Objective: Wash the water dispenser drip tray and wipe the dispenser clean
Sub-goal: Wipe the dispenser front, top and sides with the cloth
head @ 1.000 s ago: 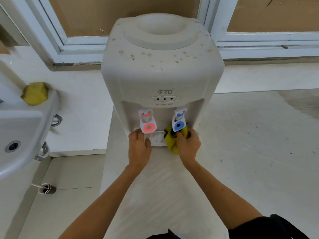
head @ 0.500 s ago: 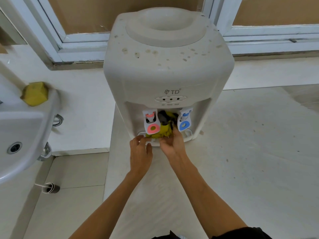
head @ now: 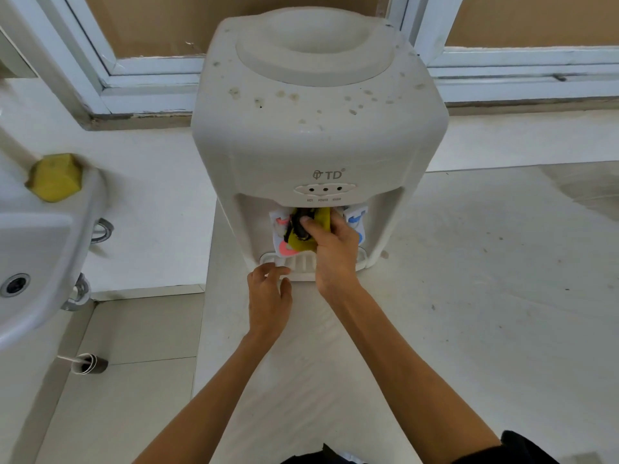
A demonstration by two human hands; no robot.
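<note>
Daylit washroom corner, pale surfaces.
We saw a white-framed window (head: 140, 72) behind, a white sink (head: 50, 249) at left holding a yellow sponge (head: 55, 177), a tiled floor (head: 134, 329), and a cream counter (head: 485, 279).

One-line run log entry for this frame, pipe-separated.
stage: wiping tap recess | right hand: holds yellow cloth between taps | left hand: fingertips on drip tray, still seated | dispenser top: spotted

A pale, speckled table (head: 469, 296) carries the white water dispenser (head: 318, 139), which stands at its back edge. The drip tray (head: 298, 264) sits at the dispenser's foot.
</note>
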